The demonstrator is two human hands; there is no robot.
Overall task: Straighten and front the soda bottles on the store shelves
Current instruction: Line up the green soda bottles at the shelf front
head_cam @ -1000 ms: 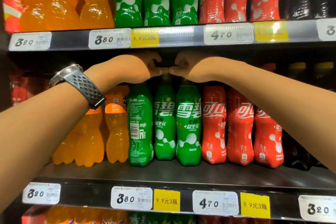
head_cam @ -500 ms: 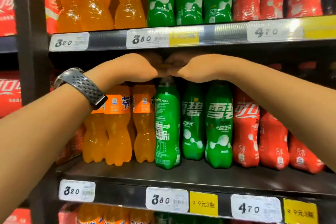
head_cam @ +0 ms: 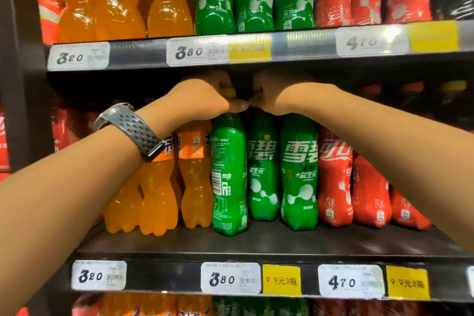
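The left hand (head_cam: 202, 100) gripped the yellow cap (head_cam: 230, 91) of the backward Sprite bottle (head_cam: 228, 177) on the middle shelf (head_cam: 256, 244). The right hand (head_cam: 279, 96) curled nearby; its hold was hidden. A quick twist could tip it onto the green bottle beside it (head_cam: 263, 174).

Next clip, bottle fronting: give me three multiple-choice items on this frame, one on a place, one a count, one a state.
1. The left hand grips the top of: A. an orange bottle; B. the leftmost green bottle; C. a red bottle.
2. Green bottles showing on the middle shelf: A. two; B. five; C. three.
3. The leftmost green bottle stands: A. barcode side out; B. logo side out; C. toppled flat.

Key: 1 B, the hand closes on its yellow cap; 2 C, three stand side by side; 3 A, the barcode shows at the front.
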